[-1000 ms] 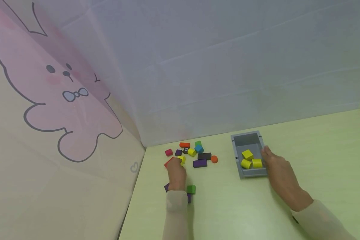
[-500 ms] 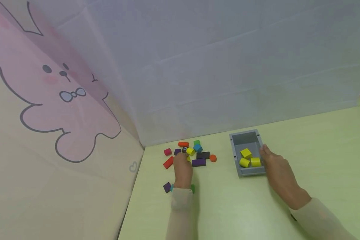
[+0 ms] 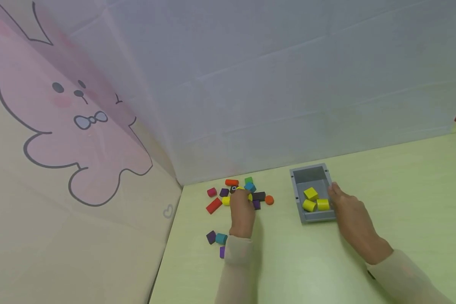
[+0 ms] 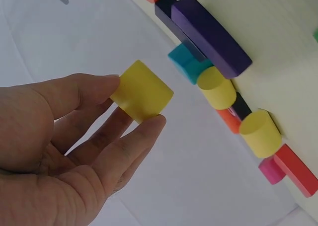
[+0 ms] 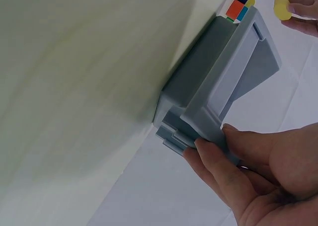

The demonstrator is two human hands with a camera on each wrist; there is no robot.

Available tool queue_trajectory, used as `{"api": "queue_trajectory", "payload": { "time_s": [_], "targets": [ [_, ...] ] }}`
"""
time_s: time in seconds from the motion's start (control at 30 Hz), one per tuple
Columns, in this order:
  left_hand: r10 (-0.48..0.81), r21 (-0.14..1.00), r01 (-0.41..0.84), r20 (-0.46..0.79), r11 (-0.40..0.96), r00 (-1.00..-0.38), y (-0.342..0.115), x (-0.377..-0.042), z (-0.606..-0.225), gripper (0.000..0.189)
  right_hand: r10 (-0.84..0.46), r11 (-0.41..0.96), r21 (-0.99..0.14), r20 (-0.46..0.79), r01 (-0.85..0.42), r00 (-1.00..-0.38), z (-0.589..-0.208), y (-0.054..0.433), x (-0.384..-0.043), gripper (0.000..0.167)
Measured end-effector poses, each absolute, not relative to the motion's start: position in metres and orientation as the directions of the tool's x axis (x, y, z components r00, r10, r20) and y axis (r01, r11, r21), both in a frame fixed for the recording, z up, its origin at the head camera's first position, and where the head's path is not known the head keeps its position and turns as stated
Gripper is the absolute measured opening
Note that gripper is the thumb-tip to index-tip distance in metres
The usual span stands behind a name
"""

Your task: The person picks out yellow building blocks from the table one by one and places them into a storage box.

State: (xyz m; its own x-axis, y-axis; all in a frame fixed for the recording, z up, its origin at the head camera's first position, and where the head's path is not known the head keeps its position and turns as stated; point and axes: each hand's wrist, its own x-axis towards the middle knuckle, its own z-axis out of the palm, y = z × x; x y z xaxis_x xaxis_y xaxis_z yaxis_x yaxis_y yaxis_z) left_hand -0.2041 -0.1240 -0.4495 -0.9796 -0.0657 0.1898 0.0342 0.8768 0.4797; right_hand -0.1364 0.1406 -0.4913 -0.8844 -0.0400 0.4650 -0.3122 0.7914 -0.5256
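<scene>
My left hand [image 3: 242, 213] pinches a yellow cylinder block [image 4: 141, 92] between thumb and fingertips, raised over the group of coloured blocks. Two more yellow cylinders show in the left wrist view, one beside a teal block [image 4: 189, 62] and the other [image 4: 261, 133] by a red block [image 4: 296, 170]. A long purple block [image 4: 211, 36] lies near them. With thumb and fingers, my right hand [image 5: 258, 169] grips the side rim of a grey plastic bin [image 5: 198, 82] standing on the table. Several yellow blocks [image 3: 310, 194] lie inside the bin.
Closer to the person lie a dark purple block [image 3: 211, 237], a blue cylinder [image 3: 221, 239] and a violet block [image 3: 222, 252], partly behind the left sleeve. An orange round block [image 3: 269, 200] sits at the group's right end. A cloth-covered wall [image 3: 289, 105] rises behind the table.
My left hand has moved right across the block group, uncovering the red block and the blue cylinder. My right hand stays at the bin.
</scene>
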Motion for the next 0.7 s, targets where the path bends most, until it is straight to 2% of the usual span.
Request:
{"api": "queue_trajectory", "payload": {
  "time_s": [0.43,0.7],
  "targets": [
    [-0.027,0.497,0.069,0.184,0.865,-0.983,-0.093,-0.202,-0.438,0.026,-0.038,0.790,-0.521,0.484,-0.323,-0.874,-0.493,0.141,-0.137,0.041],
    [0.027,0.465,0.111,0.184,0.878,-0.983,-0.076,-0.202,-0.428,0.028,-0.033,0.791,-0.523,0.481,-0.317,-0.876,-0.494,0.140,-0.138,0.041]
  ]
}}
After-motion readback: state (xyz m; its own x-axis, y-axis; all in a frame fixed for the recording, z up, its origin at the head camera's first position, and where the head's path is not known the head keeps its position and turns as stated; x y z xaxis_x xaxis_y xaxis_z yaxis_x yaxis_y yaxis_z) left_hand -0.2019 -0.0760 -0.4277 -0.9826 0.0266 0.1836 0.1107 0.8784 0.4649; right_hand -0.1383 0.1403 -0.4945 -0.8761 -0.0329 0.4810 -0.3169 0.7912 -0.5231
